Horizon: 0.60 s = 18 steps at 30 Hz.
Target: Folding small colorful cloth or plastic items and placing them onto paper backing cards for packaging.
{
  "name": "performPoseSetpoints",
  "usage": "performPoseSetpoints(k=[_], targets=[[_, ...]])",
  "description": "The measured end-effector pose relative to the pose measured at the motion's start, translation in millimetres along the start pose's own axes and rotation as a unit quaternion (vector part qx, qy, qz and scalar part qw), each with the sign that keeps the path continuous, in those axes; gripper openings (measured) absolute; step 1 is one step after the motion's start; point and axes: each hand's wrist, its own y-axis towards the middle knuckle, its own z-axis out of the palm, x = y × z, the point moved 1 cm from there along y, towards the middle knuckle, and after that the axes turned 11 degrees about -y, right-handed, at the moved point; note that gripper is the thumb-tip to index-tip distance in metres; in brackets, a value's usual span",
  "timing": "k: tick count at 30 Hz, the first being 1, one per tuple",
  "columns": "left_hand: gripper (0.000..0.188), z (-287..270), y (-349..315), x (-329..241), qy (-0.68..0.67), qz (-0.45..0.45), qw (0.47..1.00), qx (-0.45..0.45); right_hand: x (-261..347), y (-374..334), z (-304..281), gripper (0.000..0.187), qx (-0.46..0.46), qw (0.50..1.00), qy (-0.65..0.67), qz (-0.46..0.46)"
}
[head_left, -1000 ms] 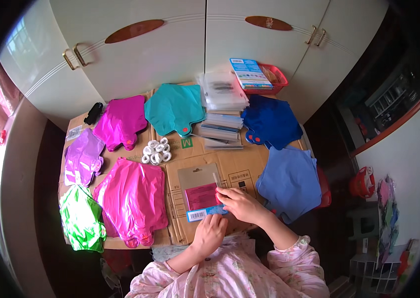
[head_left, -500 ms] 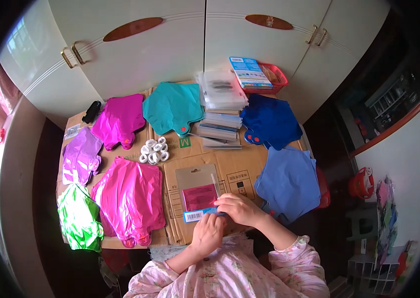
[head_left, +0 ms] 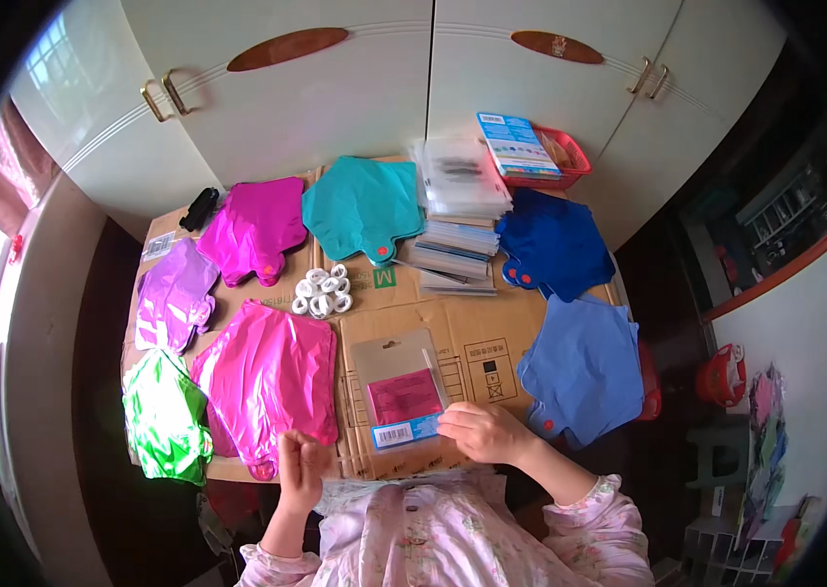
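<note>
A clear plastic packet (head_left: 392, 357) lies flat on the cardboard. Inside it are a folded magenta foil sheet (head_left: 405, 396) and a blue-and-white card strip (head_left: 408, 430) with a barcode. My right hand (head_left: 480, 430) has its fingers pressed together at the packet's lower right corner. Lower left of the packet, my left hand (head_left: 301, 470) is raised with curled fingers beside the hot pink foil balloons (head_left: 271, 377); whether anything thin is between them cannot be made out.
Flat balloons lie around the table: green (head_left: 164, 411), lilac (head_left: 176, 293), purple (head_left: 255, 225), teal (head_left: 362, 201), dark blue (head_left: 560, 240) and light blue (head_left: 584, 367). White ribbon rolls (head_left: 323, 292) are grouped mid-table. Stacked clear packets (head_left: 462, 181) and a red basket (head_left: 575, 166) stand at the back.
My left hand has moved away from the packet's lower edge, left toward the hot pink balloons. My right hand remains at the packet's right side. The whole view has shifted slightly.
</note>
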Motion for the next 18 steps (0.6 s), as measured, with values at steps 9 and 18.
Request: performPoseSetpoints(k=[9, 18], targets=[[0.051, 25.0, 7.6, -28.8, 0.537, 0.135, 0.761, 0.339, 13.3, -5.2, -8.6, 0.053, 0.048, 0.999, -0.007, 0.008], [0.019, 25.8, -12.5, -1.5, 0.538, 0.231, 0.756, 0.292, 38.5, -24.5, -1.3, 0.038, 0.045, 0.997, -0.060, 0.011]])
